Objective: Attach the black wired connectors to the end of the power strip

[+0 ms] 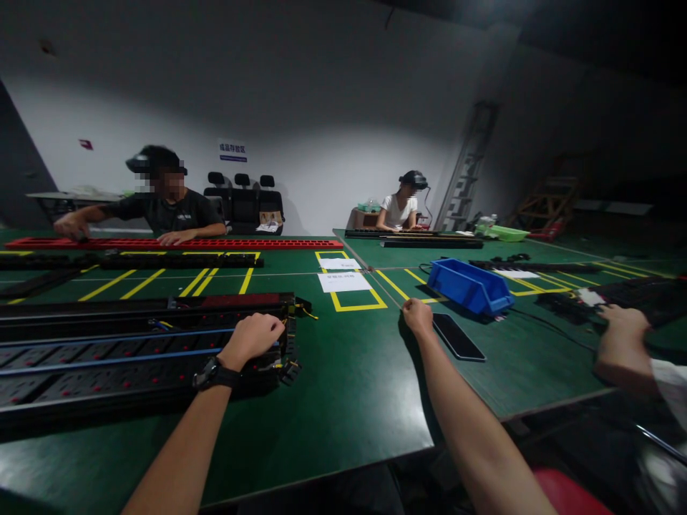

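Note:
My left hand [255,335], with a dark watch at the wrist, is over the end of several long black socket strips [107,372] with red dots and blue edges. Its fingers are curled near the wires at that end; what they hold, if anything, is hidden. Short loose wires [284,368] with yellow and black parts stick out beside it. My right hand [417,315] is closed at the green table [354,379], left of a dark phone [458,337] and near a blue bin [471,286]. I cannot make out anything in its fingers.
Across the table one person handles a long red rail [215,244]; another sits behind dark strips [429,243]. At right, a co-worker's hand [622,329] reaches toward black parts. White paper labels [343,282] lie among yellow tape lines. A light green basin [509,234] stands farther back.

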A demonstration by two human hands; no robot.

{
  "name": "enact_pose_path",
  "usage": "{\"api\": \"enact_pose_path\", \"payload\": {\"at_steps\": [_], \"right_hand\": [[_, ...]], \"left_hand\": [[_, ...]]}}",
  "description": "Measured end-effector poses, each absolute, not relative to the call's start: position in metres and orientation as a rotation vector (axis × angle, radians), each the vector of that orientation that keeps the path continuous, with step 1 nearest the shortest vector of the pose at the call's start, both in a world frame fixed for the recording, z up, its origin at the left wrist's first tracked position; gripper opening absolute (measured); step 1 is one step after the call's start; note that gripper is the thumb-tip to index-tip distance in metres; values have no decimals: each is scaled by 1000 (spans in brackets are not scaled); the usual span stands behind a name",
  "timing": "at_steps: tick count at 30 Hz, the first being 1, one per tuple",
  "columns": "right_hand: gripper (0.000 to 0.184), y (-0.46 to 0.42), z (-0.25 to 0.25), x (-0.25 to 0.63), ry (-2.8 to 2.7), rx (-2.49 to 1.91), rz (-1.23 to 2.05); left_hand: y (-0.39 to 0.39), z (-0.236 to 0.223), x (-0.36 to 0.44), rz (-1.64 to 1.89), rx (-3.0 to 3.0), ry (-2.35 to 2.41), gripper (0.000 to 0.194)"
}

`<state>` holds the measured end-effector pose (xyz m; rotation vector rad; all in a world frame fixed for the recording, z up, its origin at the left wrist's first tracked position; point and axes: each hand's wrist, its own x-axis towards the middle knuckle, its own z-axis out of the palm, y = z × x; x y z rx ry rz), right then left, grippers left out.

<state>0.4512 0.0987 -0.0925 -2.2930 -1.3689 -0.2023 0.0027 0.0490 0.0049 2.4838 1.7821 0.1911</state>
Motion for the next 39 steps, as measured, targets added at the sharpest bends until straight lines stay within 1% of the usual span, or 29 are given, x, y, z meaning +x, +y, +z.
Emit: {"api": "enact_pose_path", "payload": {"at_steps": [5, 9, 15, 19, 25, 33, 39], "right_hand": [[26, 100, -92, 453, -1435, -2231, -103], [25, 101, -90, 449, -1499, -2216, -96], [30, 99, -88, 447, -1363, -2243, -114], [27, 98, -87, 447, -1376, -2244, -95], [32, 99, -88, 446, -1407, -2235, -96], [34, 105, -96, 450, -1489, -2170, -64], [38, 105, -95, 450, -1395, -2214, -53]], "left_hand": [[50, 3, 3, 170, 2506, 1807, 45], [49, 4, 3, 169, 2514, 1811, 44], [48, 5, 3, 186, 2509, 1802, 44], [49, 4, 3, 186, 2519, 1797, 43], [50, 2, 2, 202, 2517, 1784, 43], [53, -2, 1, 209, 2518, 1779, 45], [53, -2, 2, 203, 2532, 1796, 44]]}}
